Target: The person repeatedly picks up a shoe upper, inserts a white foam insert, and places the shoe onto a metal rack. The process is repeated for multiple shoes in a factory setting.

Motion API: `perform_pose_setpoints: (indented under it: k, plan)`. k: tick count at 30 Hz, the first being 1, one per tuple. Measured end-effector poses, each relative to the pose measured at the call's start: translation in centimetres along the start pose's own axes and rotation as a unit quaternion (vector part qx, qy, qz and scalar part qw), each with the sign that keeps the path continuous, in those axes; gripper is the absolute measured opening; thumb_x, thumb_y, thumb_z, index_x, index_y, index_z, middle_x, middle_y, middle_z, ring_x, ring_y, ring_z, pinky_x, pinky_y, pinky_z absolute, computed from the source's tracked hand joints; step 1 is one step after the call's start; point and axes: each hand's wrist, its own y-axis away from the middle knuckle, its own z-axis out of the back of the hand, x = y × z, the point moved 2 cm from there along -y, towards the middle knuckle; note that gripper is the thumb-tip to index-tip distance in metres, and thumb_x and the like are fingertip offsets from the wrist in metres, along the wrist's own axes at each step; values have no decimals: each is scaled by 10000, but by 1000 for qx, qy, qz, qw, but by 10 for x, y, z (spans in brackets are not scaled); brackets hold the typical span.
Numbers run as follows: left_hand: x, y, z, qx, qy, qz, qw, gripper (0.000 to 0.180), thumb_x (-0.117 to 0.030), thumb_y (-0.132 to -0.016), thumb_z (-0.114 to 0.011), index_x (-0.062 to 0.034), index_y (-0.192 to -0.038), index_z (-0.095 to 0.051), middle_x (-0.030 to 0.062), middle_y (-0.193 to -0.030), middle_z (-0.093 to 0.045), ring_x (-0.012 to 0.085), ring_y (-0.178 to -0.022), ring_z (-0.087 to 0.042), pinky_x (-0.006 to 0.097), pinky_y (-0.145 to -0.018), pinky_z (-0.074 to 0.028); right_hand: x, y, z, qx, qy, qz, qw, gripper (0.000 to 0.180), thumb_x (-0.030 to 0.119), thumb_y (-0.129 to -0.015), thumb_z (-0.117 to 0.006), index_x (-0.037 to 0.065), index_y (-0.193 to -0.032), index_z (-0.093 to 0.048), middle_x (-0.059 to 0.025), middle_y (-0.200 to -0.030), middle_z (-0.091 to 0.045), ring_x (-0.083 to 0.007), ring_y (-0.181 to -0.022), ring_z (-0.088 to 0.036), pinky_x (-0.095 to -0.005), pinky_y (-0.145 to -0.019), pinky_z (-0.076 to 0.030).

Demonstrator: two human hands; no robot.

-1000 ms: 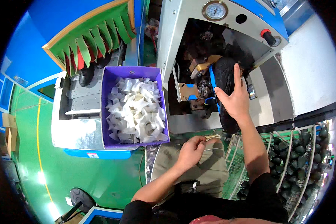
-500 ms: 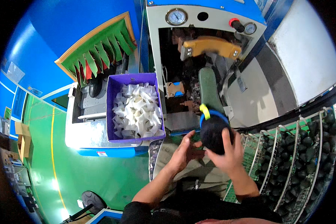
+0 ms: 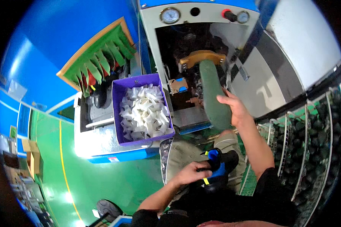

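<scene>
My left hand (image 3: 191, 172) grips a black shoe with a blue lining (image 3: 218, 168) low over my lap. My right hand (image 3: 233, 108) is raised to the machine and holds the lower end of a long green shoe last (image 3: 213, 94), which leans up toward the yellow-brown clamp (image 3: 202, 58) inside the machine opening. The shoe and the last are apart.
A purple bin (image 3: 140, 81) of white folded pieces stands on the blue-edged metal table (image 3: 98, 145) at left. A green toothed rack (image 3: 100, 62) sits behind it. Wire racks of dark shoes (image 3: 310, 147) fill the right. The machine (image 3: 201, 22) has gauges and a red knob on top.
The black shoe came off the machine and down to my lap, now in my left hand alone. My right hand rose back to the green last.
</scene>
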Motion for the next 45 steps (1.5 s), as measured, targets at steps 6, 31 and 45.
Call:
perform_pose_setpoints:
  k: [6,31,45]
  plan:
    - [12,5,-30,12,-57,-125,990,206,-74,-831,-798,5,-847,-608,164,-1196,-704,308,-1219,-624,489,-1204,-305,59,36,-34,45,-42,146,987,750,104,-920,-686,55,-1599,-370,-137,-1409,-615,-260,-1212,-652,-405,-1031,-534]
    - [7,-35,-61,-34,-208,-24,977,193,-122,-874,-771,40,-970,-729,81,-914,-699,162,-872,-612,331,-830,-498,11,576,135,-872,361,121,309,741,191,-880,-713,-1,-1528,-409,-276,-1255,-658,-341,-1138,-660,-400,-998,-500]
    - [-39,233,174,-678,-115,-102,719,229,-128,-936,-683,49,-1080,-702,89,-1040,-715,188,-892,-648,336,-884,-509,-21,414,197,-786,536,185,245,411,200,-990,-699,16,-1349,-619,-173,-1300,-624,-226,-968,-623,-333,-820,-523]
